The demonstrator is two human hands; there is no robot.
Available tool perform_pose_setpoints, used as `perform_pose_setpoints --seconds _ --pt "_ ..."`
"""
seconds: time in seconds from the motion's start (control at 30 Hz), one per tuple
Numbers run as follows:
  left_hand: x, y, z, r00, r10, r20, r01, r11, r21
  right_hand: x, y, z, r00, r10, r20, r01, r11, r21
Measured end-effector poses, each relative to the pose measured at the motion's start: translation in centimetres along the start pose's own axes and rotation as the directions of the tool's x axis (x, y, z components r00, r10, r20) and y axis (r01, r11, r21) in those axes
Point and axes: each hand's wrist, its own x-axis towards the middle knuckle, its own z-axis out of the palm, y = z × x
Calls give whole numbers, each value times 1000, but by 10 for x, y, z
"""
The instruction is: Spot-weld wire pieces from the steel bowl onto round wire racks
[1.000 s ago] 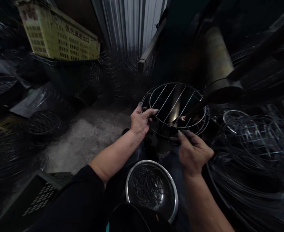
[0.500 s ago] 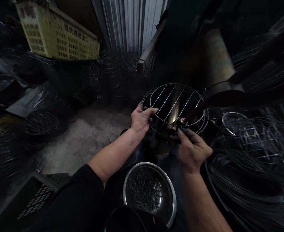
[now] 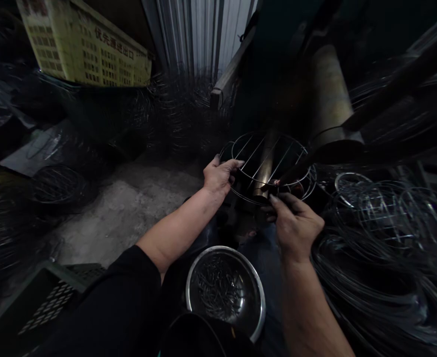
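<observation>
Since the earlier views, the person's bare right hand [image 3: 294,225] has risen and drawn closer to the lower rim of the round chrome wire rack [image 3: 266,158]. The rack now looks flatter and sits slightly lower in the view, and the bare left hand [image 3: 218,179] has edged upward with it. The round steel bowl of nails [image 3: 187,292] has slid left in the view, and the yellow printed sign [image 3: 84,47] has shifted up and left.
</observation>
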Motion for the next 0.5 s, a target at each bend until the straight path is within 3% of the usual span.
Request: perform_pose_setpoints --seconds 0.17,0.5 --pt "1 0 1 1000 6 -5 -6 1000 12 -6 3 -5 999 -42 -35 39 996 -85" --pt "0 0 1 1000 24 7 -24 999 24 -5 5 7 998 22 -67 -12 989 146"
